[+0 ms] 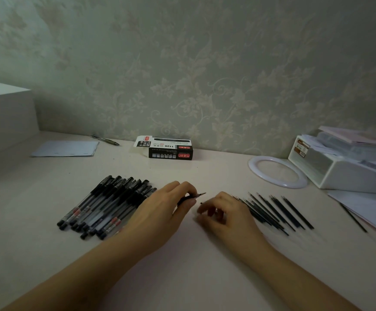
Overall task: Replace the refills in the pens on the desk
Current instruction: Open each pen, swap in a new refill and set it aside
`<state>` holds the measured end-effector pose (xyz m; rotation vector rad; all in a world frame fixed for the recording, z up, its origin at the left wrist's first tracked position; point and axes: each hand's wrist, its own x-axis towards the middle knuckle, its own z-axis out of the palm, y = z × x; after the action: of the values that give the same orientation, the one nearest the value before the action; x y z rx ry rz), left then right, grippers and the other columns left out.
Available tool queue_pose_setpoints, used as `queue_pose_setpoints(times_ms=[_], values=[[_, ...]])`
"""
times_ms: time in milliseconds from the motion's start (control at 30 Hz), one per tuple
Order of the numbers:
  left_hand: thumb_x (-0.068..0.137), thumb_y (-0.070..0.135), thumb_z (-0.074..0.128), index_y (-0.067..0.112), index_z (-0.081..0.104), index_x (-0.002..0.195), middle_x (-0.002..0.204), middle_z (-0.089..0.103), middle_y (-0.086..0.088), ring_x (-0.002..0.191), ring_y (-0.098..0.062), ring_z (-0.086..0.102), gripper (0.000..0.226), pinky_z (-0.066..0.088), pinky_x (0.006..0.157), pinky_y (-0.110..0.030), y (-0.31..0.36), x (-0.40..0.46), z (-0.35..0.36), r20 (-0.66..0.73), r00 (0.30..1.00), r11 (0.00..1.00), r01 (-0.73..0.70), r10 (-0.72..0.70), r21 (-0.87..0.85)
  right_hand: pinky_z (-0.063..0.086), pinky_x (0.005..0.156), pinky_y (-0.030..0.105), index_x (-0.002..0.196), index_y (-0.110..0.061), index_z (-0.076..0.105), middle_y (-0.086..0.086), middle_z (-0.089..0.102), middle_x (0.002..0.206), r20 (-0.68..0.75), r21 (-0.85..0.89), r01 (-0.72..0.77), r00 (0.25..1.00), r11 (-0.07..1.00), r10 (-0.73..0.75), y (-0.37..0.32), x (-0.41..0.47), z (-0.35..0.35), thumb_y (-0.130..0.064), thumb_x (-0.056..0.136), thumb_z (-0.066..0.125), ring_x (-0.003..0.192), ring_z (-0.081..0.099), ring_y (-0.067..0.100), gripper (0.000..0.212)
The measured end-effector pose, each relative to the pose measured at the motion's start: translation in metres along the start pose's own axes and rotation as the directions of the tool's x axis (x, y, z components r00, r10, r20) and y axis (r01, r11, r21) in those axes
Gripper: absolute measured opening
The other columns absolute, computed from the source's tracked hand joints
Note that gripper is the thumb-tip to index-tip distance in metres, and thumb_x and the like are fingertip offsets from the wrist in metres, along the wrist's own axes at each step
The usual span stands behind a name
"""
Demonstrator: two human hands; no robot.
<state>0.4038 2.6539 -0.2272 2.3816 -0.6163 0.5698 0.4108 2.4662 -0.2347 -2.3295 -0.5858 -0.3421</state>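
Two bare forearms reach in from the near edge over the pale, glossy table (182, 277). The left hand (162, 212) curls its fingers around a black-gripped pen (190, 197) whose thin metal tip points right, just clear of the fingertips. The right hand (223, 212) hovers close beside it, fingers loosely bent; something tiny and dark shows by its fingertips, but whether it pinches anything I cannot tell.

Left of the left hand lies a heap of clear-barrelled gel pens with black caps and red labels (106, 205), piled roughly parallel and slanting away to the right. Right of the right hand, a fan of thin dark refills (276, 209) lies flat on the table, partly under the fingers.

Further right sit loose white paper sheets (366, 209) with one more dark stick on them, a white ring-shaped object (253, 167), and a white plastic organiser box (344, 173) stuffed with papers. Further back stand a black-and-white pen carton with red labels (166, 148), a pale blue sheet (65, 148), a single dark pen (106, 140), and the floral wallpaper (205, 75).
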Motion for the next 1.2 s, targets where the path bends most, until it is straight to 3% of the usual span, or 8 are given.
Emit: queue_pose_setpoints(times_ms=[100,300,467,700,1033,1200], values=[[0.098,0.037,0.043,0.035,0.054,0.113,0.095,0.055,0.016,0.081,-0.004,0.053,0.019,0.049,0.07,-0.034,-0.001,-0.0009,0.0004,0.02,1.0,1.0,0.002,-0.003,0.008,0.043,0.069,0.013,0.087,-0.023,0.073,-0.01,0.067,0.083,-0.03,0.054,-0.022,0.999,0.998,0.024,0.0019,-0.0003,0.0004,-0.019,0.087,0.07,0.079,0.059,0.007,0.005],[0.1,0.036,0.041,0.041,0.054,0.118,0.089,0.049,0.017,0.078,-0.005,0.051,0.023,0.048,0.07,-0.035,-0.0026,-0.0014,0.0,0.046,0.999,0.999,0.0,-0.002,0.045,0.052,0.069,0.019,0.087,-0.022,0.068,-0.004,0.073,0.08,-0.134,0.489,-0.139,0.964,0.861,0.232,0.0071,0.004,-0.0047,-0.014,0.092,0.066,0.076,0.068,0.008,0.009],[0.099,0.035,0.043,0.041,0.054,0.116,0.087,0.048,0.017,0.076,-0.006,0.05,0.022,0.048,0.069,-0.036,-0.0019,-0.0019,-0.0002,0.06,0.998,0.998,-0.007,0.003,0.058,0.051,0.069,0.014,0.089,-0.021,0.068,0.001,0.074,0.081,-0.106,0.603,-0.099,0.974,0.792,0.202,0.0057,0.0034,-0.0049,-0.014,0.093,0.065,0.076,0.069,0.008,0.008],[0.099,0.033,0.044,0.041,0.054,0.115,0.089,0.052,0.012,0.076,-0.008,0.052,0.02,0.046,0.069,-0.037,0.0023,-0.0024,-0.0012,0.112,0.993,0.999,-0.039,0.035,0.035,0.054,0.073,0.019,0.087,-0.026,0.07,0.003,0.075,0.083,-0.059,0.581,-0.065,0.991,0.812,0.121,0.0053,0.0036,-0.0028,-0.009,0.09,0.067,0.082,0.071,0.021,0.018],[0.097,0.038,0.047,0.037,0.055,0.116,0.09,0.051,0.015,0.077,-0.006,0.052,0.021,0.047,0.065,-0.031,0.0039,-0.0018,-0.0025,0.069,0.995,0.993,-0.073,0.067,0.094,0.055,0.079,0.025,0.088,-0.031,0.071,-0.004,0.075,0.088,-0.028,0.519,-0.074,0.994,0.852,0.103,0.0032,0.0032,-0.0039,-0.013,0.084,0.075,0.083,0.071,0.013,0.02],[0.099,0.036,0.044,0.032,0.061,0.115,0.09,0.051,0.014,0.079,-0.003,0.047,0.024,0.042,0.067,-0.022,0.0067,-0.0005,-0.0038,0.041,0.993,0.984,-0.115,0.111,0.136,0.052,0.074,0.021,0.087,-0.032,0.069,-0.006,0.075,0.083,-0.025,0.458,-0.081,0.994,0.886,0.103,0.006,0.0035,-0.0035,-0.028,0.089,0.07,0.08,0.069,0.008,0.004]])
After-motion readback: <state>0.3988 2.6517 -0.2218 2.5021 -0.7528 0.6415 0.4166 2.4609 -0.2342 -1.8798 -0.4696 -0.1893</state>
